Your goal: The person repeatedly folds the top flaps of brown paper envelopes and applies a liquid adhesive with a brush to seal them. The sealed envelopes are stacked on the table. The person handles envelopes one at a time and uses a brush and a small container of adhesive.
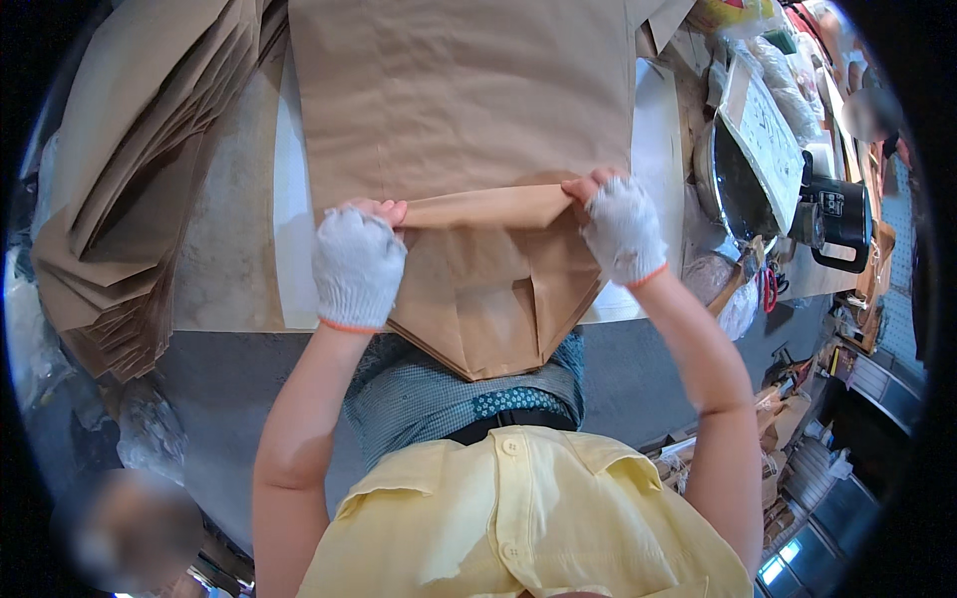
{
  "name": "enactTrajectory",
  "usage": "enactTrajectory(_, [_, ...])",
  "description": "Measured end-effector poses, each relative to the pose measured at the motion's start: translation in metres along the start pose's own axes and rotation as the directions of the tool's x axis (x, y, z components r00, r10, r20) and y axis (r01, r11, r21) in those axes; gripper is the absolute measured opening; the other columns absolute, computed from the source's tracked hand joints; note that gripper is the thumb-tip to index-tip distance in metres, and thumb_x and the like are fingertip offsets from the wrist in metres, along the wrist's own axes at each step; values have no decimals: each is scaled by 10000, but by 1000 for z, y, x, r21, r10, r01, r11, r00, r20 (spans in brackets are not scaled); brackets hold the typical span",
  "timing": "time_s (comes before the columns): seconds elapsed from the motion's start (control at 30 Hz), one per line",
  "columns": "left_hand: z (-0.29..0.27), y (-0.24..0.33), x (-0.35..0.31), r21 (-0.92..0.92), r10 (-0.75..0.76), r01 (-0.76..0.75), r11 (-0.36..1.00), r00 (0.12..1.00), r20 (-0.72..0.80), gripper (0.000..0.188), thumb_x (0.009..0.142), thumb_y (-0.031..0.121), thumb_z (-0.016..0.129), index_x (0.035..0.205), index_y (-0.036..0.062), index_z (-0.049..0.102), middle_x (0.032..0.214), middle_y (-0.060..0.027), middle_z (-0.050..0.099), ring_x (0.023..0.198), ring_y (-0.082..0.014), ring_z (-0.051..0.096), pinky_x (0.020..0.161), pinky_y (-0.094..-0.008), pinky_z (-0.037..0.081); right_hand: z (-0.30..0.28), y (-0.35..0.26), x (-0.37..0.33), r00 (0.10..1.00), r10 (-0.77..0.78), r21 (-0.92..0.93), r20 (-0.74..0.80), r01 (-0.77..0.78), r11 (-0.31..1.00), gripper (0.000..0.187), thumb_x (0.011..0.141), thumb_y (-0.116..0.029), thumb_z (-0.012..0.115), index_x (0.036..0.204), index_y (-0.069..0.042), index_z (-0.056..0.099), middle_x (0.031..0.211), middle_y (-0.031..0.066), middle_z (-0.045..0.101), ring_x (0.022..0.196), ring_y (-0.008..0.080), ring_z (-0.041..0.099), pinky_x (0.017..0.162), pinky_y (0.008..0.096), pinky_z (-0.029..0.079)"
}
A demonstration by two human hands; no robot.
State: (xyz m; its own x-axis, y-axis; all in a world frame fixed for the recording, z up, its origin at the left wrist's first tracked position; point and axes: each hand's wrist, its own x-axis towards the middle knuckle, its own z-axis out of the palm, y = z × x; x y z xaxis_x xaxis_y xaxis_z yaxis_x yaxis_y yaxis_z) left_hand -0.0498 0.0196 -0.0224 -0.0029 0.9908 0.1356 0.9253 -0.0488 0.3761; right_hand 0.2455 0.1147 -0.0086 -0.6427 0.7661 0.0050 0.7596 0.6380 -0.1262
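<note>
A large brown paper bag (464,105) lies in front of me, its near end folded into a flap with slanted corners that hangs over the table's edge toward my lap. My left hand (361,261), in a white knit glove that leaves the fingertips bare, pinches the left end of the raised fold. At the fold's right end, my right hand (622,227), gloved the same way, grips the paper with its fingers closed. Between the two hands the folded strip (488,206) stretches across the bag. Both thumbs are largely hidden.
A fanned pile of brown paper bags (150,169) rises at the left. White sheets (658,149) show under the bag on the worktable (224,239). On the right are a round metal pot (733,184) with a white board, a black jug (835,214), red-handled scissors (769,287) and plastic bags.
</note>
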Motion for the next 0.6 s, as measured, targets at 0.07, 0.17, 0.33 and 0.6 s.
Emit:
enactTrajectory(0.07, [14, -3, -16, 12, 142, -142, 990, 978, -155, 317, 769, 25, 686, 1078, 91, 700, 1056, -126, 699, 1041, -303, 649, 945, -423, 503, 9, -1, -21, 998, -60, -60, -31, 58, 997, 460, 824, -88, 607, 1280, -70, 559, 1270, 97, 586, 1194, 272, 557, 979, 397, 448])
enactTrajectory(0.17, [-9, -9, -25, -50, 274, -270, 961, 959, 80, 428, 763, 9, 626, 1181, 85, 678, 1270, -128, 637, 1236, -330, 557, 1054, -484, 435, 8, -6, -40, 998, -55, -77, -2, 55, 996, 527, 878, -80, 531, 1403, -89, 492, 1458, 98, 498, 1367, 256, 458, 1091, 368, 393])
enactTrajectory(0.33, [-17, 2, -25, 27, 491, -502, 864, 854, 174, 481, 740, 20, 608, 1211, 92, 670, 1328, -73, 590, 1279, -325, 495, 1055, -494, 420, -11, -10, -44, 935, -268, -32, 233, 283, 959, 595, 841, -200, 625, 1413, -113, 488, 1491, 84, 470, 1396, 274, 421, 1102, 402, 372])
enactTrajectory(0.6, [-30, 5, -20, -243, 491, -428, 870, 788, 370, 462, 652, 8, 650, 1095, 137, 613, 1276, -41, 582, 1245, -334, 483, 1073, -471, 393, -11, -2, -65, 757, -568, -5, 322, 602, 799, 402, 740, -257, 702, 1099, -102, 610, 1156, 34, 627, 1090, 250, 576, 939, 394, 452])
